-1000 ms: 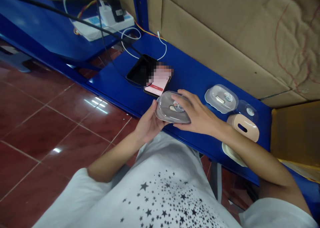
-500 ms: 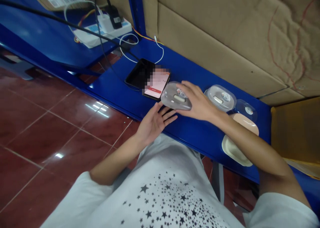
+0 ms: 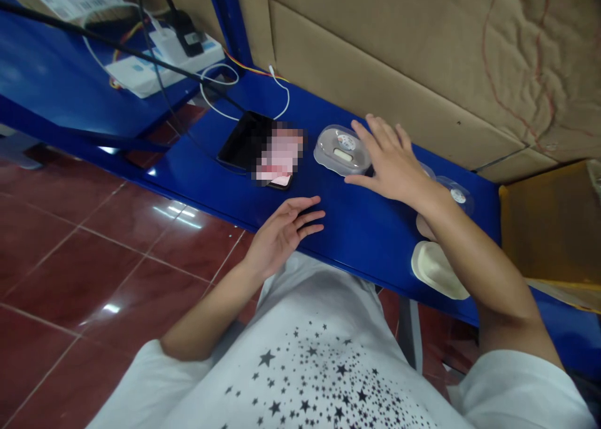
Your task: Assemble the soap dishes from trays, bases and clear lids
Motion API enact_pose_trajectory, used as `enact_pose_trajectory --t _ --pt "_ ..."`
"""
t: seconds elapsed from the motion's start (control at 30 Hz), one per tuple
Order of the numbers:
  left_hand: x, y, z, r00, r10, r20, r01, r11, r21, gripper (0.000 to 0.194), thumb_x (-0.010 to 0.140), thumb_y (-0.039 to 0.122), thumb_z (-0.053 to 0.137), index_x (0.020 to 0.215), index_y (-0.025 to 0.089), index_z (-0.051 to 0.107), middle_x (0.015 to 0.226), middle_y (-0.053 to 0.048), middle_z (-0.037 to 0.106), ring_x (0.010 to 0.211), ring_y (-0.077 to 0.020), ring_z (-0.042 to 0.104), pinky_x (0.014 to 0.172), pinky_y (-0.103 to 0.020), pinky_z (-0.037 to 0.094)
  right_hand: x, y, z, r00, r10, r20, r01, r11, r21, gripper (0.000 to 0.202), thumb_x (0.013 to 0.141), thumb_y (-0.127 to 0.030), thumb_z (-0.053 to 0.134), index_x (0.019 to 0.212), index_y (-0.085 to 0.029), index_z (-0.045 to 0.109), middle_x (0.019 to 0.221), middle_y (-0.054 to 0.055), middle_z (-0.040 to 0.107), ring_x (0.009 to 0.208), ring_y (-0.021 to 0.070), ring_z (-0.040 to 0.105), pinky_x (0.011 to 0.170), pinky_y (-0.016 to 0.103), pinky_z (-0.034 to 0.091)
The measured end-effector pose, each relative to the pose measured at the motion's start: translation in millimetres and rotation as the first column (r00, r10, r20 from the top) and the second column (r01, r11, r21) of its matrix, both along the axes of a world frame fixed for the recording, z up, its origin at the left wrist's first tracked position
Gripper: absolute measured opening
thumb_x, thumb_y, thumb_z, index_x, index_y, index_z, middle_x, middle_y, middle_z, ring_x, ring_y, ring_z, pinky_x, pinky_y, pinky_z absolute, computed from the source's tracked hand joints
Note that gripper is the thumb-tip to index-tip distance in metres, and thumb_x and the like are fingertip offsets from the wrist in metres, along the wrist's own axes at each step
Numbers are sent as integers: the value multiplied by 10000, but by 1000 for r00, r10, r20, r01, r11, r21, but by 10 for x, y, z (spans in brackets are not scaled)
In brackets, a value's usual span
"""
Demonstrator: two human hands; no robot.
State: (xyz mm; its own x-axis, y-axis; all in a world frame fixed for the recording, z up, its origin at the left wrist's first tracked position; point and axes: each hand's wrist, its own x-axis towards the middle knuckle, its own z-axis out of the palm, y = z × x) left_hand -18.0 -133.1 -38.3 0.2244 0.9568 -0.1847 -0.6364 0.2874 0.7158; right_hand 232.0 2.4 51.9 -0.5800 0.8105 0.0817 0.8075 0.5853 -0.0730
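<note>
Workshop or packing area suggested; exact kind cannot be settled. Blue desk (image 3: 340, 235) framed by a blue post (image 3: 228, 22) and backed with brown cardboard (image 3: 375, 72). Floor (image 3: 61, 266) laid in reddish tile. Loaded power strip (image 3: 141, 78), brown-taped carton (image 3: 554, 222) and lidded plastic cases (image 3: 331, 155) noted.

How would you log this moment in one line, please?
Left hand: open, holding nothing | Right hand: open, at clear-covered container, contact unclear | Container: on blue shelf, between phone and right hand
</note>
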Motion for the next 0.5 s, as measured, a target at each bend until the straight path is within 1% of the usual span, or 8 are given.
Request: enact_pose_trajectory --t 0.03,0.1,0.13,0.17,0.27,0.33,0.4,0.5 --pt "-8 -1 8 1000 -5 -1 5 1000 0 246 968 358 709 1154 221 790 1444 -100 728 1252 -278 716 1021 -402 613 107 -178 105 1000 14 -18 -14 1000 12 880 1044 -579 672 1721 -133 330 1792 203 333 1652 425 317 1337 672 264" --pt "-21 -7 27 1000 -16 -3 16 1000 -3 224 967 348 705 1121 213 796 1369 -97 762 1201 -257 733 989 -372 619 396 -612 250 997 37 -66 -36 999 14 593 1108 -497 586 1606 -180 525 1611 163 597 1494 361 558 1226 567 450" --pt "-22 -12 35 1000 -23 -7 23 1000 -4 211 969 342 702 1099 208 800 1327 -96 777 1175 -248 742 979 -362 619 564 -856 274 994 39 -102 -38 999 8 466 1106 -490 590 1483 -219 632 1456 125 718 1337 326 680 1131 523 525" --pt "-14 -21 40 999 -27 -17 27 1000 -1 198 972 334 699 1078 203 802 1287 -95 790 1149 -241 751 977 -355 617 734 -1109 259 993 2 -118 -4 1000 -18 376 1102 -480 603 1379 -240 683 1337 99 776 1221 308 735 1057 496 560" --pt "91 -80 22 996 -68 -63 71 997 41 176 982 319 703 1056 197 805 1209 -91 807 1119 -236 764 1010 -357 599 1162 -1840 31 988 -147 -41 148 988 47 323 1079 -520 625 1146 -219 722 1103 101 818 971 315 776 861 469 569" --pt "244 -149 -20 975 -214 -67 217 975 47 196 981 329 729 1105 199 807 1224 -101 802 1145 -255 762 1046 -384 584 1312 -2222 -188 967 -249 46 243 964 103 336 1076 -518 629 1149 -202 719 1062 111 811 906 322 768 790 457 549" --pt "447 -223 -67 908 -418 -22 418 908 8 279 975 355 760 1210 207 795 1294 -127 783 1218 -292 743 1092 -432 562 1336 -2465 -372 948 -310 74 300 946 126 269 1088 -430 631 1186 -194 714 1077 107 805 896 312 764 767 439 538" --pt "774 -285 -104 831 -552 72 556 828 -65 480 980 400 774 1429 245 701 1473 -166 702 1408 -345 641 1177 -500 494 1162 -2564 -489 948 -319 -11 316 936 157 171 1088 -287 635 1198 -178 709 1093 108 801 927 295 756 795 428 539"
